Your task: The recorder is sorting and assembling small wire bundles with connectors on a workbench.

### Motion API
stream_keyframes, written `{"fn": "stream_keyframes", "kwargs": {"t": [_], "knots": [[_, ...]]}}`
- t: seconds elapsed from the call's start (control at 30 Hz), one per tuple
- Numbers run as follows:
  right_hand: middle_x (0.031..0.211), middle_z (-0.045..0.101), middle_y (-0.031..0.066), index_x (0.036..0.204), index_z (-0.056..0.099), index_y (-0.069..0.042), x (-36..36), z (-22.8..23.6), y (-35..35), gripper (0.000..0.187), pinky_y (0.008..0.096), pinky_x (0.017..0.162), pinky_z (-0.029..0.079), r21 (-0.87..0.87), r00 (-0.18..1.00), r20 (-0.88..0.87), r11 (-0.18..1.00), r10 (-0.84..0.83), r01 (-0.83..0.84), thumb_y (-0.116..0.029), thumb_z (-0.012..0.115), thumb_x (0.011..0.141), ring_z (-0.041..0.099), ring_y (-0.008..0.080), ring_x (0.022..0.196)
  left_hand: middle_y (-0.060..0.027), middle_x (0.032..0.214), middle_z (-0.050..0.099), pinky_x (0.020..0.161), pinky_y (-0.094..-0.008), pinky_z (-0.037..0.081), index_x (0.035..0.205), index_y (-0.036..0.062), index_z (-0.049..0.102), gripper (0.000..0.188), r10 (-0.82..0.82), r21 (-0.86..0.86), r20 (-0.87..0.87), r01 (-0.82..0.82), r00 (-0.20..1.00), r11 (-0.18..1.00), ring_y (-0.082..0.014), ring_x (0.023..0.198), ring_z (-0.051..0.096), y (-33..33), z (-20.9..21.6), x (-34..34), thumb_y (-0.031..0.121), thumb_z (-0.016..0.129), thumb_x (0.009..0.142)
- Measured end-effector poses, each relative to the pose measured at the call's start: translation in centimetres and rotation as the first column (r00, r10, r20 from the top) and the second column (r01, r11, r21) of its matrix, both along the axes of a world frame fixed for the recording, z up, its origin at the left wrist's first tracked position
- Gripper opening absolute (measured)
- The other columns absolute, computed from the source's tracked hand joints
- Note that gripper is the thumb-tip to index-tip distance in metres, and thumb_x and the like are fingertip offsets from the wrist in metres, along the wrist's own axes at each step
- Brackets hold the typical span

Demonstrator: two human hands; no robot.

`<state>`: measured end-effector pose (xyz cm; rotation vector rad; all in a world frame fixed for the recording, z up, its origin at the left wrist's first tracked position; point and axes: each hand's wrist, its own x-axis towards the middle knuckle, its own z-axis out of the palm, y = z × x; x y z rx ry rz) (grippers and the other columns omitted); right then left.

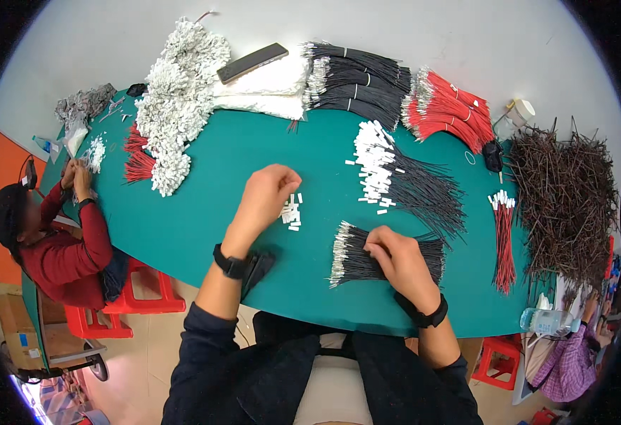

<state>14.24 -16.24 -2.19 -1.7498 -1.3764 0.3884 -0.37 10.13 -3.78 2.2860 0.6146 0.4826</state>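
Observation:
My left hand is above the green table, its fingers curled together in a pinch. Whatever sits between those fingertips is too small to make out. Just beside and below it lies a small group of white plastic connector housings. My right hand reaches over a flat bundle of black wires with metal terminals at their left ends. Thumb and forefinger are closed at the wires, seemingly on a black wire. Farther off, between the hands and the back row, rests a heap of black wires with white housings.
Along the back lie white housings on red wires, tied black wires and red wires. Dark wires pile at the right, near a thin red bundle. A co-worker sits at the left.

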Motion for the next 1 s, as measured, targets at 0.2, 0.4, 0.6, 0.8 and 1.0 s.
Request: {"fn": "stream_keyframes", "kwargs": {"t": [0.2, 0.4, 0.6, 0.8, 1.0], "knots": [[0.074, 0.067, 0.0067, 0.101, 0.066, 0.002, -1.1, 2.8, 0.0, 0.009, 0.0238, 0.055, 0.045, 0.055, 0.949, -0.308, 0.995, -0.059, 0.079, 0.002, 0.069, 0.093, 0.060, 0.0090, 0.061, -0.0051, 0.090, 0.073, 0.071, -0.0253, 0.055, 0.102, -0.0016, 0.070, 0.010, 0.194, -0.821, 0.350, 0.200, 0.917, 0.534, -0.0108, 0.077, 0.067, -5.4, 2.7, -1.1, 0.007, 0.066, 0.099], [0.066, 0.059, 0.0028, 0.095, 0.077, 0.000, -2.2, 4.2, 0.8, 0.010, 0.0254, 0.049, 0.036, 0.241, 0.962, -0.198, 0.942, -0.189, 0.235, 0.002, 0.078, 0.085, 0.048, 0.0075, 0.055, -0.0085, 0.087, 0.073, 0.068, -0.0274, 0.059, 0.099, -0.0016, 0.070, 0.005, 0.289, -0.849, 0.393, 0.224, 0.873, 0.478, -0.0138, 0.074, 0.070, -8.8, 2.5, -0.6, 0.000, 0.070, 0.094], [0.064, 0.058, 0.0040, 0.092, 0.077, -0.001, -2.2, 4.5, 0.5, 0.011, 0.0262, 0.049, 0.035, 0.245, 0.959, -0.088, 0.927, -0.269, 0.282, 0.003, 0.079, 0.082, 0.049, 0.0098, 0.054, -0.0084, 0.088, 0.073, 0.070, -0.0273, 0.059, 0.096, -0.0015, 0.070, 0.003, 0.280, -0.816, 0.440, 0.249, 0.853, 0.522, -0.0140, 0.075, 0.070, -9.8, 2.6, -0.4, -0.001, 0.070, 0.093], [0.066, 0.058, 0.0051, 0.090, 0.075, -0.001, -2.3, 4.8, 0.6, 0.011, 0.0269, 0.049, 0.037, 0.258, 0.957, -0.029, 0.922, -0.290, 0.287, 0.003, 0.079, 0.081, 0.053, 0.0121, 0.056, -0.0079, 0.087, 0.074, 0.072, -0.0263, 0.058, 0.106, -0.0037, 0.073, 0.013, 0.282, -0.813, 0.390, 0.184, 0.877, 0.552, -0.0126, 0.076, 0.070, -10.3, 3.3, -0.4, -0.001, 0.071, 0.093], [0.067, 0.059, 0.0056, 0.089, 0.075, -0.001, -2.4, 5.1, 0.7, 0.010, 0.0277, 0.050, 0.038, 0.254, 0.955, 0.012, 0.925, -0.297, 0.284, 0.003, 0.078, 0.081, 0.055, 0.0139, 0.057, -0.0077, 0.089, 0.075, 0.076, -0.0249, 0.058, 0.110, -0.0035, 0.073, 0.016, 0.202, -0.773, 0.416, 0.227, 0.887, 0.592, -0.0103, 0.080, 0.070, -10.1, 2.8, -0.7, 0.003, 0.070, 0.096]]}}
